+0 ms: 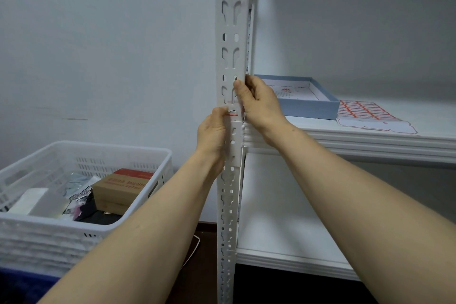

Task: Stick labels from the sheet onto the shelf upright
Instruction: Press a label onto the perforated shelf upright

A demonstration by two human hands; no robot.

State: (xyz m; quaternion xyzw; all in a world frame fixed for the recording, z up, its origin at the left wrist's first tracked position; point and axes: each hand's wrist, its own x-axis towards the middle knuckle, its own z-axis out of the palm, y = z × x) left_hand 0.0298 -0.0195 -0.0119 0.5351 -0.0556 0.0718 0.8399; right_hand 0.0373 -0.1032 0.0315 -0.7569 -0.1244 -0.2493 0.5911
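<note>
A white perforated shelf upright [230,32] runs top to bottom through the middle of the view. A small red-and-white label [232,113] lies on its face just above the middle shelf. My left hand [214,136] comes from the left and its thumb presses on the label's left end. My right hand [259,101] grips the upright's right edge just above the label, thumb on the front face. The label sheet [365,112], with rows of red labels, lies flat on the middle shelf to the right.
A shallow blue box [306,106] sits on the middle shelf [345,140] beside the sheet. A white plastic crate [61,229] with a cardboard box and packets stands at the lower left. A lower shelf board [283,254] is below.
</note>
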